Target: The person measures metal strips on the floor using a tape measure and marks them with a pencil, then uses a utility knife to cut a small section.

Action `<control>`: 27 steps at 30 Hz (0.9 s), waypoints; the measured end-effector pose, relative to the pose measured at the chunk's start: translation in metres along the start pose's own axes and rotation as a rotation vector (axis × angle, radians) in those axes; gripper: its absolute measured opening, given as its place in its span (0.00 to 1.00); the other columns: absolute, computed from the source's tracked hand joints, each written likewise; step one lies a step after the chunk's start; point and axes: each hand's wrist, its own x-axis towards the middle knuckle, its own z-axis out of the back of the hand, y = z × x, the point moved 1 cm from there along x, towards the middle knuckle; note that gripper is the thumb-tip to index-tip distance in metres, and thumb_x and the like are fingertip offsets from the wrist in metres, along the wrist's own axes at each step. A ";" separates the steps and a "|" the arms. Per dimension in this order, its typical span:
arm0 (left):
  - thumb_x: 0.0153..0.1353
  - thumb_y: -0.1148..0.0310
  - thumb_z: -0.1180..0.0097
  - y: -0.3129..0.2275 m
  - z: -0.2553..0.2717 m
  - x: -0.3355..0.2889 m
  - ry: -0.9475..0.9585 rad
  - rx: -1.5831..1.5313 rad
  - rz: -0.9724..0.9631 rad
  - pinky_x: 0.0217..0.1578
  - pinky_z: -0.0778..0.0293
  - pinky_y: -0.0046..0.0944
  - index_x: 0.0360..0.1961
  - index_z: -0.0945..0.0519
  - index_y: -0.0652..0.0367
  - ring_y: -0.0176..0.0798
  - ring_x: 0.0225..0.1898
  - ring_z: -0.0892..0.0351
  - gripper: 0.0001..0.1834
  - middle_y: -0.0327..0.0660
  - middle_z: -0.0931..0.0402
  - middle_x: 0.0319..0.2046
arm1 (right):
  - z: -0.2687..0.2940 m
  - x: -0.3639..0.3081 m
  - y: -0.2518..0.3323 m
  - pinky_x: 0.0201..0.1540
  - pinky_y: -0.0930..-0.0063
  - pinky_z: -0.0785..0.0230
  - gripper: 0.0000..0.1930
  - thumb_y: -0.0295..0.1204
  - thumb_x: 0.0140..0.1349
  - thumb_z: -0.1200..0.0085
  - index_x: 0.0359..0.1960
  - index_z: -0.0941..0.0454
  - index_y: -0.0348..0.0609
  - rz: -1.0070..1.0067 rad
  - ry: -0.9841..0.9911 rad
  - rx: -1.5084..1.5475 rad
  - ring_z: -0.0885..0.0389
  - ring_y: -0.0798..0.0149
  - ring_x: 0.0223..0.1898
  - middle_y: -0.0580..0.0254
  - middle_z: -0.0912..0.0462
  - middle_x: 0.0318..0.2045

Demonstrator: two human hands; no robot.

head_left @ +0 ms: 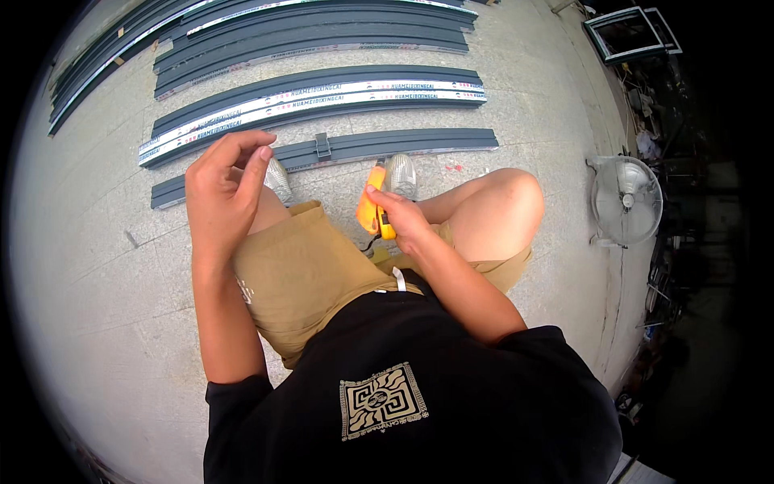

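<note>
My left hand [222, 181] is raised above my left knee, fingers loosely bent and thumb a little apart, with nothing seen in it. My right hand [403, 219] is closed around a yellow-and-orange hand tool [371, 202] with a dark tip, held between my knees; its exact kind is unclear. Just beyond my shoes, a long dark grey profile bar [427, 141] lies across the floor. A small grey U-shaped piece [322, 146] sits on that bar near its middle. Neither hand touches the bar.
Farther off lie bars with white printed film [322, 101] and more stacked grey profiles [314, 40]. Another bundle [105, 64] is at the far left. To my right stands a round fan [626, 200], with a frame [625, 34] and clutter beyond along the right side.
</note>
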 end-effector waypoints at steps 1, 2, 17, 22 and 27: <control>0.74 0.76 0.31 0.001 -0.003 0.001 0.011 -0.022 -0.011 0.36 0.19 0.33 0.50 0.07 0.63 0.32 0.37 0.11 0.08 0.42 0.09 0.39 | -0.002 0.000 -0.002 0.53 0.71 0.23 0.24 0.50 0.79 0.33 0.55 0.12 0.38 0.011 -0.024 0.003 0.13 0.70 0.47 0.61 0.09 0.47; 0.74 0.76 0.31 0.001 -0.007 0.002 0.006 -0.025 -0.042 0.36 0.20 0.32 0.50 0.08 0.63 0.31 0.37 0.12 0.07 0.42 0.09 0.38 | -0.003 0.001 -0.003 0.55 0.70 0.25 0.25 0.51 0.78 0.33 0.55 0.12 0.38 0.006 -0.007 -0.045 0.14 0.70 0.49 0.61 0.09 0.48; 0.74 0.77 0.32 -0.015 -0.010 0.016 0.042 0.170 -0.007 0.40 0.19 0.35 0.49 0.09 0.65 0.35 0.38 0.12 0.06 0.43 0.10 0.38 | -0.012 0.029 -0.001 0.40 0.69 0.33 0.27 0.56 0.73 0.29 0.48 0.09 0.41 0.055 0.008 -0.173 0.26 0.73 0.35 0.69 0.18 0.35; 0.73 0.76 0.31 -0.019 -0.014 0.018 0.071 0.225 -0.008 0.40 0.18 0.37 0.48 0.08 0.64 0.39 0.37 0.11 0.07 0.45 0.10 0.37 | -0.004 0.017 0.007 0.42 0.70 0.30 0.27 0.55 0.73 0.29 0.50 0.09 0.39 0.017 -0.032 -0.142 0.21 0.73 0.37 0.66 0.13 0.38; 0.74 0.75 0.32 -0.019 -0.012 0.018 0.077 0.158 -0.021 0.37 0.20 0.34 0.49 0.08 0.64 0.34 0.36 0.12 0.06 0.43 0.10 0.37 | -0.001 0.015 0.007 0.50 0.71 0.28 0.27 0.54 0.75 0.30 0.51 0.10 0.38 0.012 -0.059 -0.157 0.17 0.72 0.44 0.62 0.10 0.44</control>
